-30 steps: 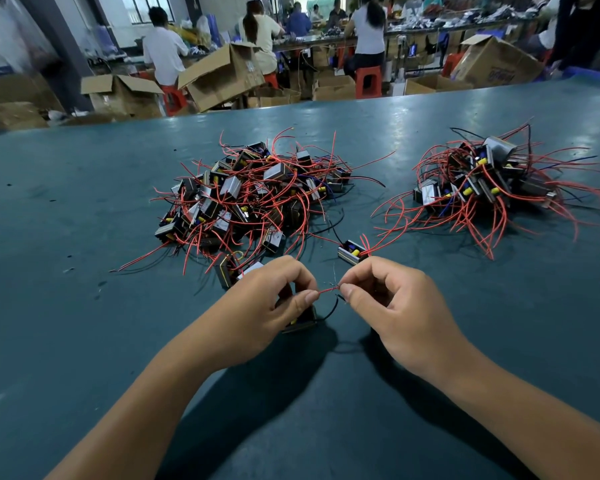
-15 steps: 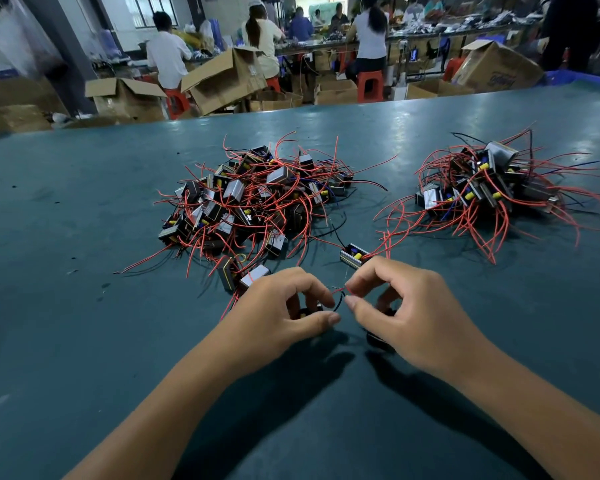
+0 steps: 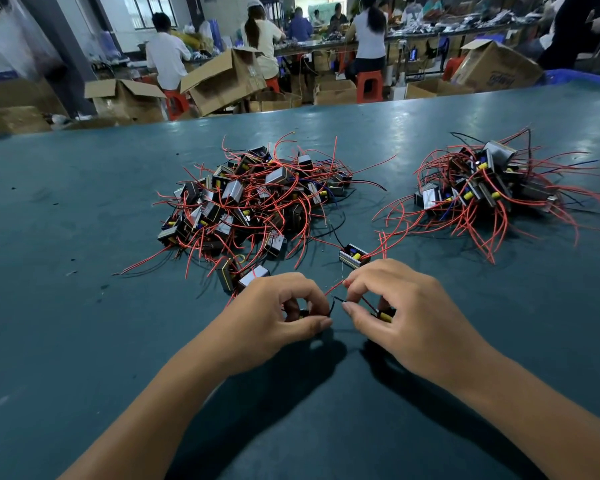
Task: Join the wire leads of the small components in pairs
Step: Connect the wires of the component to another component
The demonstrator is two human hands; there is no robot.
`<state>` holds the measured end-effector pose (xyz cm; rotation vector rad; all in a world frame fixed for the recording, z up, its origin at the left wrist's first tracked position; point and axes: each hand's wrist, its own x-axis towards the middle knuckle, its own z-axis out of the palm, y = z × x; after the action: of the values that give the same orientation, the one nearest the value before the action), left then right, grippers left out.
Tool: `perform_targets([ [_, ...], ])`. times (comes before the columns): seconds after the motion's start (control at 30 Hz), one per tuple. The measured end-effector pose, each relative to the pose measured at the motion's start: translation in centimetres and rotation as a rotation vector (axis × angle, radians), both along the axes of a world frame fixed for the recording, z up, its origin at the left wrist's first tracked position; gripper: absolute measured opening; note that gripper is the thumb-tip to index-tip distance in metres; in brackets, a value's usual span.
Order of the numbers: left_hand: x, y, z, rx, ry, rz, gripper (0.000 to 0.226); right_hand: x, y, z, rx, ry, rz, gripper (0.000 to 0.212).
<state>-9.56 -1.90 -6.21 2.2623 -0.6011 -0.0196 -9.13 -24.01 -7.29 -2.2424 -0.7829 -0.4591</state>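
Both of my hands are clenched on work. Left hand (image 3: pixel 274 317) curls its fingers and thumb round a small dark component (image 3: pixel 303 312), mostly hidden inside the grip, with a black lead (image 3: pixel 331 307) looping out past the thumb tip. Right hand (image 3: pixel 406 313) holds a second component (image 3: pixel 386 315), its yellow part showing under the fingers, while the forefinger and thumb pinch a red lead (image 3: pixel 335 287) that runs up and leftward from the grip. A short black lead end (image 3: pixel 340 299) sits in the gap between my two thumbs; I cannot tell whether the lead ends touch each other.

Just beyond the right grip, a single component (image 3: pixel 354 256) lies on the teal table (image 3: pixel 84 341), its red wires trailing away to the right. Just beyond the left grip lie two more loose units (image 3: pixel 243 277), one dark, one with a grey face.

Further out from the left grip stands the large heap of components (image 3: pixel 253 199), tangled with red and some black leads. Further out from the right grip, well apart from that heap, is a smaller heap (image 3: pixel 482 188) with long red leads fanned around it.

Past the far edge of the table: open cardboard boxes (image 3: pixel 222 81), red stools (image 3: pixel 369 85), and several people working at a long bench (image 3: pixel 447 29).
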Motion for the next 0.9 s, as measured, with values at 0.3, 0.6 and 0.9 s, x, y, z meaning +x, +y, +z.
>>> perform_targets([
  [0.3, 0.3, 1.3, 0.7, 0.038, -0.092, -0.002, 0.01, 1.2, -2.1, 1.5, -0.003, 0.186, 0.136, 0.013],
  [0.6, 0.1, 0.7, 0.6, 0.063, -0.112, -0.041, 0.009, 0.5, -1.1, 1.0, -0.03, 0.07, 0.115, 0.014],
  [0.9, 0.1, 0.7, 0.5, 0.057, -0.111, -0.033, 0.009, -0.1, -0.2, 1.1, -0.053, -0.011, 0.089, 0.011],
])
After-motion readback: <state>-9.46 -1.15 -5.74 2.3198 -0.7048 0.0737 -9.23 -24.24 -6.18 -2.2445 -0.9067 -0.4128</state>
